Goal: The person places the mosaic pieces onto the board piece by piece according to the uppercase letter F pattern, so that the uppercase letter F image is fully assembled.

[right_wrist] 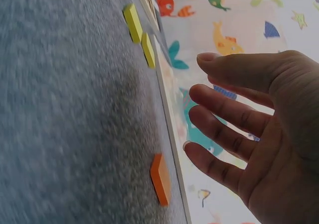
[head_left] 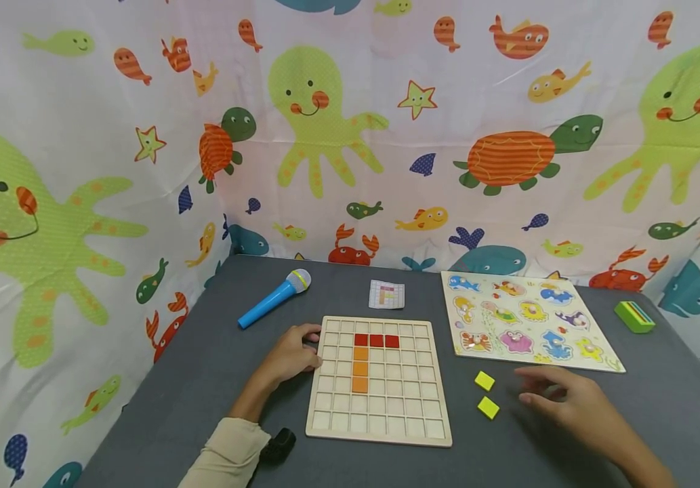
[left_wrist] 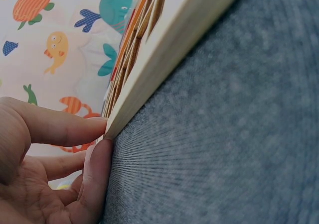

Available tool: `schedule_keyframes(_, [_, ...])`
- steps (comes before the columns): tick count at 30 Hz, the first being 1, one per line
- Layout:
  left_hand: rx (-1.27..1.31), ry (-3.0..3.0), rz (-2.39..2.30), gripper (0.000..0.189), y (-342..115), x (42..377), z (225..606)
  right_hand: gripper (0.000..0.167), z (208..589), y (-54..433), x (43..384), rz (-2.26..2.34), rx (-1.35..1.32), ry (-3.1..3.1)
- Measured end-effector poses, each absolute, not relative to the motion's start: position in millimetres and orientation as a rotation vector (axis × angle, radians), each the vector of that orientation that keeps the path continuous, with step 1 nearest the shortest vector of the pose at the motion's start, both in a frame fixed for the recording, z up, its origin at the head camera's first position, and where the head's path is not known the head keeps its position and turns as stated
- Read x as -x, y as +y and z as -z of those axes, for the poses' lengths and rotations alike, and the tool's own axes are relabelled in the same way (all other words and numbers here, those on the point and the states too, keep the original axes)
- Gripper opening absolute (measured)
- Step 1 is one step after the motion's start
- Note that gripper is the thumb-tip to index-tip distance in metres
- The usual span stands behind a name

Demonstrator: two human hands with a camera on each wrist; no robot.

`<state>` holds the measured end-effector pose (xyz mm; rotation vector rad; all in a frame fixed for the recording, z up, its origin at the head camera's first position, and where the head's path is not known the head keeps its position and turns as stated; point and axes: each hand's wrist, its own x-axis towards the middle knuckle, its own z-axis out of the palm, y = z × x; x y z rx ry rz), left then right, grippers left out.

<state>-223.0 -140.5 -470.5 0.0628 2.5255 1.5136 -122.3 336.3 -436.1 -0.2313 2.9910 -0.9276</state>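
A wooden grid board (head_left: 386,407) lies flat on the grey table, with red tiles (head_left: 377,340) in a row and orange tiles (head_left: 360,368) in a column below the row's left end. My left hand (head_left: 289,353) holds the board's left edge; the left wrist view shows thumb and finger (left_wrist: 65,124) meeting at the rim. Right of the board lie two yellow tiles (head_left: 484,381). My right hand (head_left: 560,400) hovers to their right, fingers loosely bent, holding nothing. A loose orange tile (right_wrist: 160,180) on the table shows in the right wrist view; the head view does not show it.
Behind the board lies a small pattern card (head_left: 387,295), with a blue toy microphone (head_left: 273,299) to its left. A sea-animal peg puzzle (head_left: 520,318) sits at the back right, beside a green striped block (head_left: 634,317). A printed curtain (head_left: 350,102) hangs behind the table.
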Motion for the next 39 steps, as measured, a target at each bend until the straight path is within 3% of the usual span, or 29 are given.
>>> schedule_keyframes(17, [-0.041,2.526,-1.487,0.069,-139.0,224.9,468.6,0.058,442.7,367.0,126.3,0.942,0.008,2.826])
schedule_keyframes(39, [-0.049,2.522,-1.502,0.068,-139.4,224.2,468.0,0.064,449.8,398.5,129.7,0.932,-0.016,2.656])
